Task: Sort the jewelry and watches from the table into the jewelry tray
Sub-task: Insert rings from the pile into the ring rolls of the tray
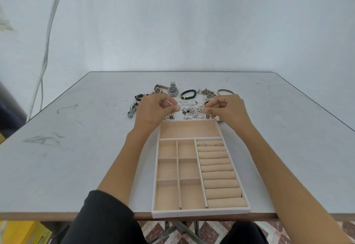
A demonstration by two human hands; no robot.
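A beige jewelry tray lies at the table's near edge, with square compartments on the left, ring rolls on the right and one wide compartment at the far end. Two rings sit in the farthest roll slot. Beyond the tray lies a heap of small rings and earrings. My left hand pinches a small ring at its fingertips, above the heap's left side. My right hand pinches something tiny at the heap's right side; I cannot make out what. A silver watch and a rose-gold watch lie farther back.
A black bead bracelet, a chain pile and a gold bangle line the far side. A black strap piece and a metal-band watch lie left of my left hand. The grey table is scuffed; cables hang at left.
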